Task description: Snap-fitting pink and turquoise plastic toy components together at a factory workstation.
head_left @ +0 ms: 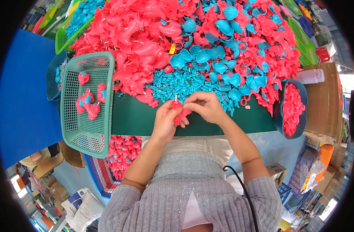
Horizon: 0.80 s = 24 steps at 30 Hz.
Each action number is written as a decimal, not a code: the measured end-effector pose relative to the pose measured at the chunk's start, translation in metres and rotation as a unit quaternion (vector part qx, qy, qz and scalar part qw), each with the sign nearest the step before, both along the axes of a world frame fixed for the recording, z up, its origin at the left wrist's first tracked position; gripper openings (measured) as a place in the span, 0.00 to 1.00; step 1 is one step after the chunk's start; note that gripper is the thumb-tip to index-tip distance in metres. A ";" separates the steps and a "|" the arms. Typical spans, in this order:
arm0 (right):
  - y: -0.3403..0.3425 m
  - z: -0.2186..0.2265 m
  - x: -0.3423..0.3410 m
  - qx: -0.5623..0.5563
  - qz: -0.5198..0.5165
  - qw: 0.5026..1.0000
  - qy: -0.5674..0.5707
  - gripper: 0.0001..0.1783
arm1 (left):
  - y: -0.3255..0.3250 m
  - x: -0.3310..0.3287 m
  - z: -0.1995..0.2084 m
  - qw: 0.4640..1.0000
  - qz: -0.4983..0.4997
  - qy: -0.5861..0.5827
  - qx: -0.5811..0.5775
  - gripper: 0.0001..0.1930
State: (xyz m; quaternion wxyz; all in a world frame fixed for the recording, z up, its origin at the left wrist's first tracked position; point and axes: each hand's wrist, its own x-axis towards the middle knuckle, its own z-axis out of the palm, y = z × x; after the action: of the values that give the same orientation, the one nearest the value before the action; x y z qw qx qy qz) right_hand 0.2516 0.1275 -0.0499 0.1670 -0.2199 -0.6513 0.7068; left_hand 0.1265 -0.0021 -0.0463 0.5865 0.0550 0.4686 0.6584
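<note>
Near the front edge of the green tabletop, my left hand (165, 123) is closed around a pink plastic part (177, 113) with a small metal pin standing up at its top. Thumb and fingers of my right hand (206, 107) pinch at the right side of the same part; whether a smaller piece sits between those fingertips is hidden. Just beyond both hands lies a heap of small blue plastic pieces (175, 84). Blue rounded shells (204, 56) and a large pile of glossy pink parts (134, 50) rise behind it.
On the left, a green mesh basket (110, 116) holds several pink-and-blue assemblies. A dark bin (52, 79) of metal pieces sits beyond it. To the right stand a bin (278, 116) of pink rings, a white bottle (310, 76) and a cardboard box (324, 102). Below is a crate (94, 174).
</note>
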 end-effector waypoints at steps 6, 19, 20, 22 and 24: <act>0.047 0.020 -0.013 0.583 -0.246 0.762 -0.137 0.14 | 0.010 -0.015 0.002 0.996 0.072 -0.055 -0.005 0.08; 0.052 0.009 -0.007 0.689 -0.334 0.634 -0.108 0.11 | 0.032 -0.004 0.011 0.993 0.070 -0.087 -0.022 0.12; 0.046 0.011 -0.003 0.702 -0.266 0.660 -0.009 0.12 | 0.034 -0.005 0.010 0.993 0.073 -0.087 -0.022 0.12; 0.031 0.014 0.005 0.703 -0.194 0.679 0.090 0.13 | 0.037 -0.006 0.010 0.985 0.071 -0.156 -0.012 0.12; 0.016 0.017 0.011 0.699 -0.119 0.695 0.117 0.15 | 0.040 -0.006 0.015 0.980 0.060 -0.188 0.001 0.12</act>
State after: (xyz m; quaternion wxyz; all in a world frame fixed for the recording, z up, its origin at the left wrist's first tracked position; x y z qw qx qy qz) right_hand 0.2622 0.1434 -0.0325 0.4304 -0.0312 -0.9011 0.0419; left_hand 0.1209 0.0379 -0.0316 0.6234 -0.0977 0.3513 0.6917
